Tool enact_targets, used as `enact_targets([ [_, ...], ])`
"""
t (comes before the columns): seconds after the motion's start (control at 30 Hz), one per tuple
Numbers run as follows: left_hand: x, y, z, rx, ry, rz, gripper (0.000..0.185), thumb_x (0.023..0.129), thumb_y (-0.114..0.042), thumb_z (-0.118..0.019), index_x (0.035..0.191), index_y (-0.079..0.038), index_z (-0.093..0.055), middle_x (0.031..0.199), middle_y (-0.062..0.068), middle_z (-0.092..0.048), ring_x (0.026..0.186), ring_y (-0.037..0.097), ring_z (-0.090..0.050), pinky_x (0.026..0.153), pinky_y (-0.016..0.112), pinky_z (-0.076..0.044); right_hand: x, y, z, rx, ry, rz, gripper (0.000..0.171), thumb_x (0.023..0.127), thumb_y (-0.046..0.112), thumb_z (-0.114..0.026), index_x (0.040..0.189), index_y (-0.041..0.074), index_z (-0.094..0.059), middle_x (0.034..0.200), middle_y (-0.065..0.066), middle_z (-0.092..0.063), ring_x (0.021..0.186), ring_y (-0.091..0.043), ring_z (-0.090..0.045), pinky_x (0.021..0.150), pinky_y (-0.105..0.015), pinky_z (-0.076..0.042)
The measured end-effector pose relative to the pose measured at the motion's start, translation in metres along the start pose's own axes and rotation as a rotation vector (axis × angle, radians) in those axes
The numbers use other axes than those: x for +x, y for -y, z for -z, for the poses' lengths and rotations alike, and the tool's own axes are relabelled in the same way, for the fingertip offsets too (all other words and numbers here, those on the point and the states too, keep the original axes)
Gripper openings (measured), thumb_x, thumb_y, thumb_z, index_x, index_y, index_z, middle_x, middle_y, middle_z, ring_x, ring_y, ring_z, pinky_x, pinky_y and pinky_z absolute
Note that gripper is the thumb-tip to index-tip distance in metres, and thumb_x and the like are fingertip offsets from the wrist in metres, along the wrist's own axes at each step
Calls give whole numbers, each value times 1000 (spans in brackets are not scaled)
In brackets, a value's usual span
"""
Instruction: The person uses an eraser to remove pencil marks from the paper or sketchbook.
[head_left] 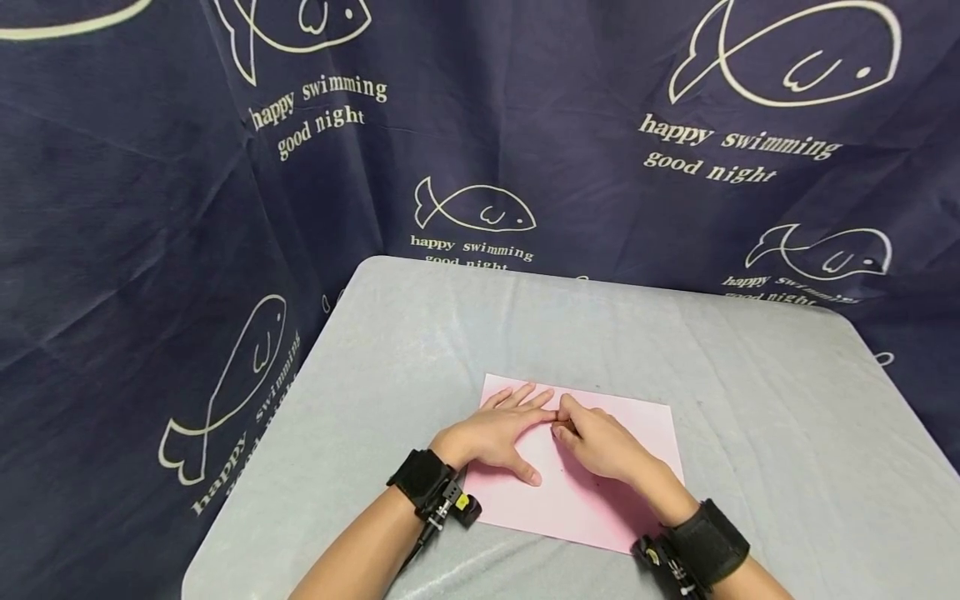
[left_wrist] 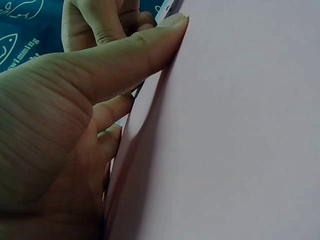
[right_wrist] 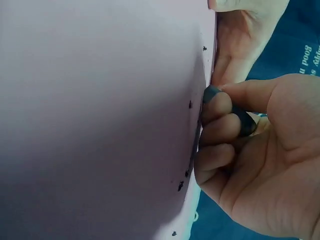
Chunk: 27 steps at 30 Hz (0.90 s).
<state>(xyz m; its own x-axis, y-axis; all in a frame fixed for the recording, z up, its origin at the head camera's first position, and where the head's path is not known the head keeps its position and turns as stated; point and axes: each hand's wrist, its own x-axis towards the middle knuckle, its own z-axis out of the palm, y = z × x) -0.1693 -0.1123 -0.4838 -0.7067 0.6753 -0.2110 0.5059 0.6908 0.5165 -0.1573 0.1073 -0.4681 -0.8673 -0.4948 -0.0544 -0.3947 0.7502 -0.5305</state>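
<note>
A pink paper sheet lies flat on the grey tabletop, near its front edge and about midway between its side edges. The left hand rests on the sheet's far left part, fingers straight and spread, pressing it down. The right hand, just beside it, has its fingers curled around a small dark object held against the paper. A dark fish-print cloth hangs behind the far edge

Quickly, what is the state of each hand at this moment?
Left hand: open, fingers straight, pressing flat on the pink paper.
Right hand: closed, fingers curled round a small dark crayon against the paper.
</note>
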Motion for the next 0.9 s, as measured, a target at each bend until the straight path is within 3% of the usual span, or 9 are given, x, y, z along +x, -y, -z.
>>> enact_targets([
  [0.2,-1,-1,2,4,-6,-2,99,76,-53,-85,159,-28,-38,173,-10,-12,162,15,1,133,42,-2,-5,3,-3,-16,17,2,11,99,16,-63,94,20,-54,67,11,-49,61,-6,-46,55,-22,-36],
  [0.43,-3,-1,4,6,-2,-3,100,76,-54,-85,159,-29,-37,173,-8,-12,162,17,0,133,42,-2,-16,9,-2,10,123,51,7,101,19,-62,98,21,-55,73,15,-55,67,-3,-50,65,-24,-41],
  [0.57,-3,-1,5,6,-3,-4,99,76,-53,-85,159,-29,-37,174,-7,-12,162,18,-1,133,42,-2,-15,11,2,29,174,69,6,100,18,-63,98,19,-57,69,13,-51,64,-3,-47,62,-23,-40],
  [0.8,-3,0,2,13,0,9,102,76,-53,-85,161,-27,-35,173,-10,-11,162,15,1,133,41,-1,1,12,-3,8,20,7,7,100,17,-63,101,17,-56,75,8,-58,69,-10,-51,60,-26,-40],
  [0.9,-2,-1,2,16,-1,7,103,76,-54,-85,161,-26,-34,173,-11,-10,162,15,1,133,41,0,3,12,-6,-4,9,13,7,100,17,-63,100,17,-57,73,7,-56,67,-10,-51,59,-27,-39],
])
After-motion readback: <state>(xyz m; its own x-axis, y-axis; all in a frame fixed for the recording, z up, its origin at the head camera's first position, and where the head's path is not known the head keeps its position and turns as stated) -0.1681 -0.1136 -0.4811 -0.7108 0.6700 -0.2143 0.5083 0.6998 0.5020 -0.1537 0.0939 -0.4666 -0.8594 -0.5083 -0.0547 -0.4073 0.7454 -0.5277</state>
